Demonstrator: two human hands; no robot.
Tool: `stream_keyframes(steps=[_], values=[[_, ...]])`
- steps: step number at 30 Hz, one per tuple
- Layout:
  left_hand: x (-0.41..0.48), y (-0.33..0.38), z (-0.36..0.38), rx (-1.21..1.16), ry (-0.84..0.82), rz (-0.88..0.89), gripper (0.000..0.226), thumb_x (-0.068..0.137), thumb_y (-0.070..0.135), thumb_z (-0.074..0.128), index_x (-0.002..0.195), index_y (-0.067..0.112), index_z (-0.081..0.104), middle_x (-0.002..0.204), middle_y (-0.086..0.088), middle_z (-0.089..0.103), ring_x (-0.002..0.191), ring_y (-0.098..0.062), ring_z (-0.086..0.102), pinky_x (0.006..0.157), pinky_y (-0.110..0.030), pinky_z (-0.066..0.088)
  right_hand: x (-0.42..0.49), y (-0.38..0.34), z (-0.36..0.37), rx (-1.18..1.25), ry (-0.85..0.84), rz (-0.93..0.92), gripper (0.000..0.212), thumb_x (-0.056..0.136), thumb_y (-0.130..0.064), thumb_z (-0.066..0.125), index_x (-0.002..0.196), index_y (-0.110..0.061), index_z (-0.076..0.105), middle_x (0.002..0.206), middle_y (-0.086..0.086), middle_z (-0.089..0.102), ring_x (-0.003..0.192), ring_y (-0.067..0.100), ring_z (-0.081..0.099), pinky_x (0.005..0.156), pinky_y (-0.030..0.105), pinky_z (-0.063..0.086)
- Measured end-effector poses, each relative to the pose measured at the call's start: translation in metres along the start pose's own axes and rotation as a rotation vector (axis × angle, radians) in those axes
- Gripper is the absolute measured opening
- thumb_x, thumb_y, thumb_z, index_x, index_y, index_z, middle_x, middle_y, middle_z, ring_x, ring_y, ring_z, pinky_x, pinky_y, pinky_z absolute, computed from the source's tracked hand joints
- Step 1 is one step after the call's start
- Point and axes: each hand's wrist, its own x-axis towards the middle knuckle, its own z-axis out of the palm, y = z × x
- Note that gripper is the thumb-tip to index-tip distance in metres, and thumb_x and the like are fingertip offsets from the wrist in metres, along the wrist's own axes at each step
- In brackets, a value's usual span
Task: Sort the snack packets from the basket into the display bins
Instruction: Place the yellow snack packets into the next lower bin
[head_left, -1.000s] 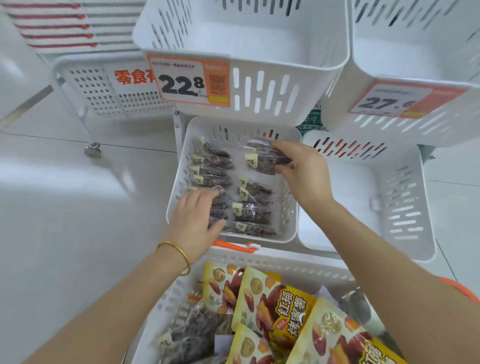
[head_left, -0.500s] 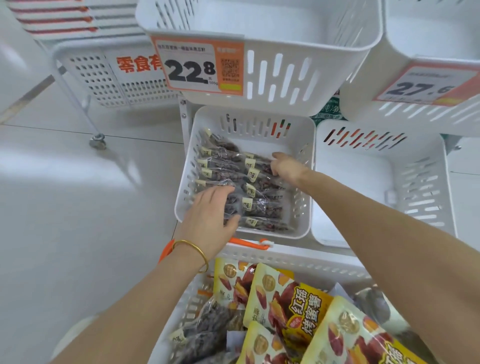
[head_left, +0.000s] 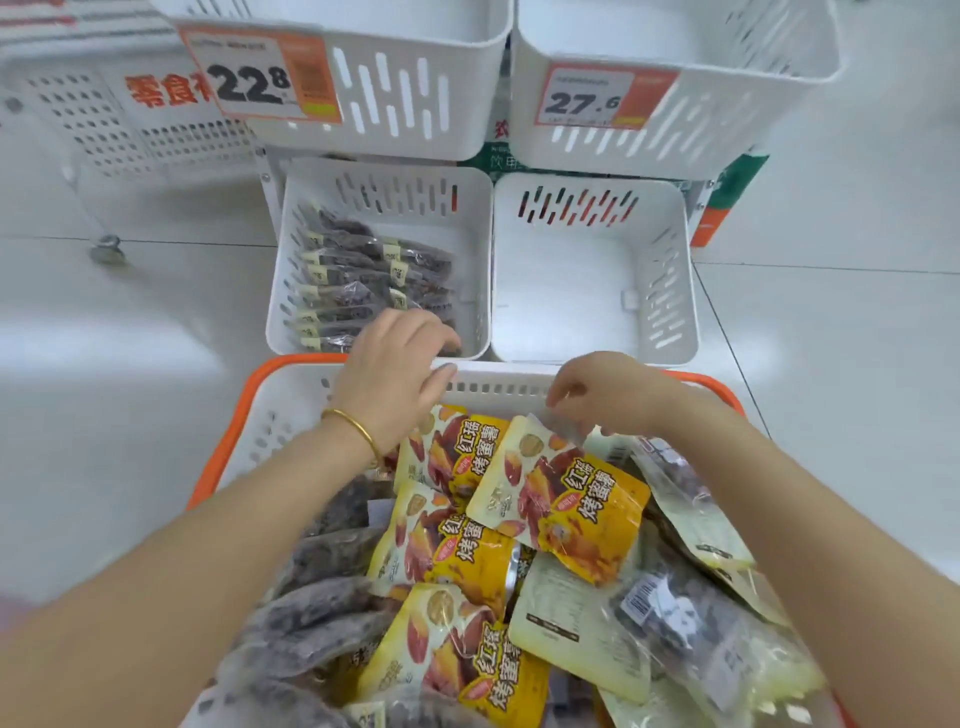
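Hovering left hand (head_left: 395, 374): centre frame, over the far rim of the white plastic basket with orange edge (head_left: 291, 395), fingers loosely curled, nothing in them.
Right hand (head_left: 608, 395): fingers bent down at the top edge of a yellow foil snack packet (head_left: 561, 499) in the basket; can't tell if it grips.
White slotted bin (head_left: 483, 260), centre-left: rows of clear dark-snack packets (head_left: 363, 275).

Retail shop, snack aisle. White slotted display bins (head_left: 395, 104) stacked in tiers, with orange price tags (head_left: 260, 78) reading 22.8 and 27.6 on their fronts. Orange-rimmed basket (head_left: 291, 364) heaped with sealed snack packets (head_left: 561, 499). Pale tiled floor (head_left: 130, 312).
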Motion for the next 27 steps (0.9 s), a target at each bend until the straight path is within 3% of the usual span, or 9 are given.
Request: stream_keyframes(steps=[3, 5, 8, 11, 15, 17, 19, 24, 27], values=[[-0.015, 0.028, 0.008, -0.011, -0.096, 0.031, 0.016, 0.082, 0.016, 0.065, 0.097, 0.013, 0.063, 0.102, -0.005, 0.061, 0.098, -0.027, 0.053, 0.085, -0.037, 0.042, 0.000, 0.006, 0.031, -0.067, 0.021, -0.049, 0.059, 0.085, -0.031, 0.065, 0.137, -0.014, 0.040, 0.123, 0.008, 0.059, 0.107, 0.024, 0.056, 0.085, 0.030, 0.045], [-0.026, 0.033, 0.012, -0.008, -0.187, -0.029, 0.019, 0.088, 0.021, 0.059, 0.106, 0.016, 0.062, 0.111, -0.001, 0.058, 0.108, -0.024, 0.047, 0.094, -0.034, 0.036, -0.001, 0.006, 0.049, -0.034, 0.030, -0.071, 0.068, 0.082, -0.026, 0.069, 0.137, -0.013, 0.033, 0.122, 0.012, 0.057, 0.107, 0.027, 0.055, 0.089, 0.039, 0.048], [-0.038, 0.025, 0.020, 0.034, -0.332, -0.160, 0.032, 0.091, 0.027, 0.055, 0.122, 0.020, 0.055, 0.123, 0.002, 0.052, 0.117, -0.021, 0.041, 0.099, -0.031, 0.033, -0.007, 0.008, 0.050, 0.083, 0.093, -0.056, 0.054, 0.076, -0.017, 0.075, 0.122, -0.008, 0.047, 0.105, 0.008, 0.059, 0.093, 0.024, 0.057, 0.072, 0.030, 0.050], [-0.047, 0.010, 0.033, 0.060, -0.436, -0.390, 0.028, 0.089, 0.031, 0.057, 0.112, 0.015, 0.054, 0.114, -0.006, 0.057, 0.108, -0.025, 0.048, 0.094, -0.035, 0.040, -0.022, 0.015, 0.029, 0.264, 0.173, -0.050, 0.027, 0.073, -0.016, 0.079, 0.073, -0.012, 0.052, 0.069, -0.002, 0.048, 0.063, 0.012, 0.047, 0.045, 0.014, 0.033], [-0.057, 0.005, 0.043, -0.041, -0.546, -0.695, 0.041, 0.088, 0.035, 0.057, 0.109, 0.004, 0.042, 0.098, -0.017, 0.062, 0.089, -0.034, 0.060, 0.073, -0.038, 0.051, -0.032, 0.023, 0.011, 0.547, 0.269, -0.036, 0.022, 0.074, -0.011, 0.078, 0.072, -0.004, 0.058, 0.073, 0.010, 0.063, 0.067, 0.023, 0.062, 0.060, 0.023, 0.050], [-0.060, 0.007, 0.049, -0.142, -0.524, -0.802, 0.046, 0.089, 0.032, 0.058, 0.118, 0.004, 0.035, 0.100, -0.017, 0.061, 0.092, -0.035, 0.060, 0.074, -0.037, 0.048, -0.033, 0.023, 0.012, 0.671, 0.252, -0.026, 0.016, 0.075, -0.010, 0.077, 0.077, -0.005, 0.061, 0.078, 0.013, 0.068, 0.070, 0.023, 0.067, 0.066, 0.032, 0.056], [-0.060, 0.006, 0.053, -0.342, -0.438, -0.893, 0.047, 0.087, 0.025, 0.063, 0.119, 0.005, 0.035, 0.096, -0.019, 0.061, 0.091, -0.035, 0.060, 0.077, -0.039, 0.048, -0.032, 0.023, 0.016, 0.763, 0.219, -0.022, 0.014, 0.076, -0.008, 0.075, 0.075, -0.011, 0.061, 0.074, 0.006, 0.069, 0.065, 0.017, 0.067, 0.061, 0.030, 0.057], [-0.054, 0.002, 0.042, -0.632, -0.318, -0.900, 0.006, 0.088, 0.013, 0.061, 0.088, 0.010, 0.056, 0.078, -0.011, 0.054, 0.076, -0.021, 0.053, 0.075, -0.036, 0.050, -0.026, 0.035, 0.020, 0.850, 0.213, 0.001, 0.015, 0.077, -0.008, 0.074, 0.089, -0.005, 0.065, 0.085, 0.013, 0.072, 0.076, 0.026, 0.070, 0.073, 0.038, 0.057], [-0.040, 0.016, 0.019, -0.821, -0.287, -0.829, 0.018, 0.091, 0.018, 0.059, 0.075, 0.013, 0.064, 0.075, -0.004, 0.062, 0.074, -0.021, 0.058, 0.068, -0.032, 0.049, -0.026, 0.041, 0.015, 0.976, 0.157, -0.041, 0.015, 0.080, -0.003, 0.069, 0.094, -0.001, 0.063, 0.085, 0.015, 0.070, 0.070, 0.023, 0.068, 0.073, 0.037, 0.056]])
